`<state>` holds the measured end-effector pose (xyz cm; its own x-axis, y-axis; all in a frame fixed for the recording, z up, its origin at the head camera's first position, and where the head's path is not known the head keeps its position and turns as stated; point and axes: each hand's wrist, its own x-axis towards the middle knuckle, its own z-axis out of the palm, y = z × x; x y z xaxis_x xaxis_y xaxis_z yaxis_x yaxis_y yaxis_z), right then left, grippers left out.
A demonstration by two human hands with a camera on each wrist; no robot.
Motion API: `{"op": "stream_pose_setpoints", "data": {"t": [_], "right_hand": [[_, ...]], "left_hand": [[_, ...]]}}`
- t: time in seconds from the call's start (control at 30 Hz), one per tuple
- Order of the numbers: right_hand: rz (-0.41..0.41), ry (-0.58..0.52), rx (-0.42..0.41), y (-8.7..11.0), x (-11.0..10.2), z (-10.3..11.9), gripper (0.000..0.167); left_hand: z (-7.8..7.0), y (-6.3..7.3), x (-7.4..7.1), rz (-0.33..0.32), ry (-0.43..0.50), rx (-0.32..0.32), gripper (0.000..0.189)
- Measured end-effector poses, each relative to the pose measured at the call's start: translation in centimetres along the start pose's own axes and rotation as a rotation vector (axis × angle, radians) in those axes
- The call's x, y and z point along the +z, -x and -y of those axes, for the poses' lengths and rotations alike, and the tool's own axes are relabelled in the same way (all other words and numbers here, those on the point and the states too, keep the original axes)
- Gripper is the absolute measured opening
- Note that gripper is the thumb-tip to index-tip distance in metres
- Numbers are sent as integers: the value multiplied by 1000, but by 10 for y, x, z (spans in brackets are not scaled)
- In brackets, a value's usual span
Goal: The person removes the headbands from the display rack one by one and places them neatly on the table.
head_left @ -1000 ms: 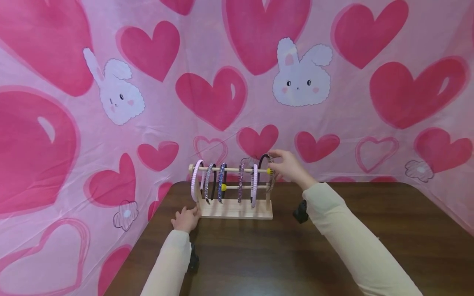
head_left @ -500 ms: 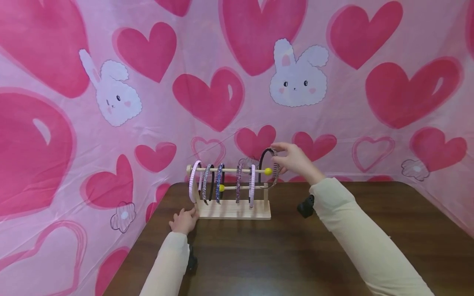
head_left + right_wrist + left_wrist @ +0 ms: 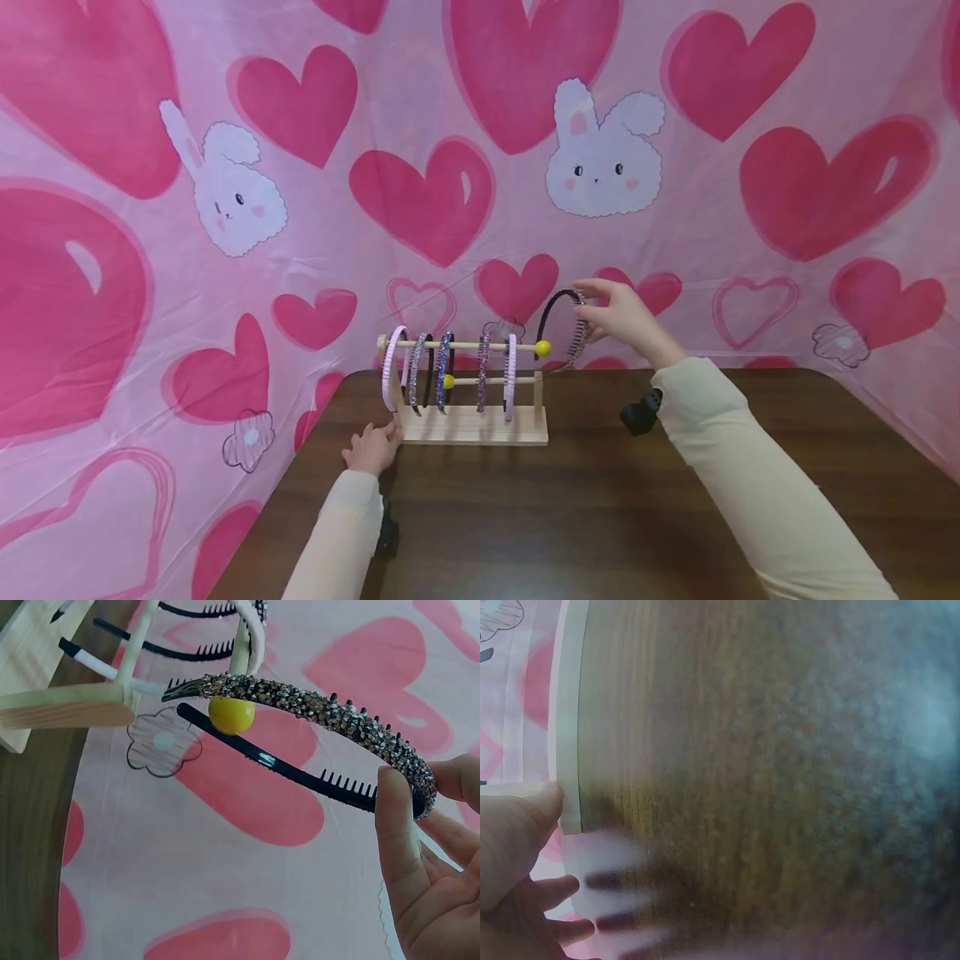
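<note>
My right hand [image 3: 626, 318] pinches a glittery headband [image 3: 330, 712] with black comb teeth at the top of its curve, between thumb and fingers. The headband's ends reach down on either side of the yellow ball [image 3: 232, 715] that tips the upper rod of a wooden stand [image 3: 474, 432]. My left hand [image 3: 371, 448] lies at the left end of the stand's base, fingers spread on the table. In the left wrist view the left thumb [image 3: 549, 801] touches the edge of the pale wooden base.
Several headbands hang on the stand, among them a pink ribbed one [image 3: 387, 379], a blue glittery one [image 3: 442, 375] and a pale lilac one [image 3: 511, 379]. A second yellow ball [image 3: 449, 381] tips the lower rod. The dark wooden table [image 3: 510, 525] meets a pink heart-patterned cloth [image 3: 420, 75] behind.
My right hand has drawn the glittery headband rightward and a little upward, from around the upper rod's right end out to its yellow ball tip. The left hand has stayed at the base.
</note>
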<state>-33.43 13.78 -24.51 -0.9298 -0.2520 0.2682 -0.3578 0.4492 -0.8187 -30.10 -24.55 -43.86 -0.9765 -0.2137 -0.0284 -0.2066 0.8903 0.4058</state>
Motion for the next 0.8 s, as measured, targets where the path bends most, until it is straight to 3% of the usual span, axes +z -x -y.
{"op": "stream_pose_setpoints", "data": {"t": [0.4,0.8], "right_hand": [[-50,-36,33,6,-17,-24,50],[-94,-131,61,12,-25,-62,47]], "left_hand": [[1,-1,2,-23,5,1,45],[2,-3,6,-25,8,-11,45]]}}
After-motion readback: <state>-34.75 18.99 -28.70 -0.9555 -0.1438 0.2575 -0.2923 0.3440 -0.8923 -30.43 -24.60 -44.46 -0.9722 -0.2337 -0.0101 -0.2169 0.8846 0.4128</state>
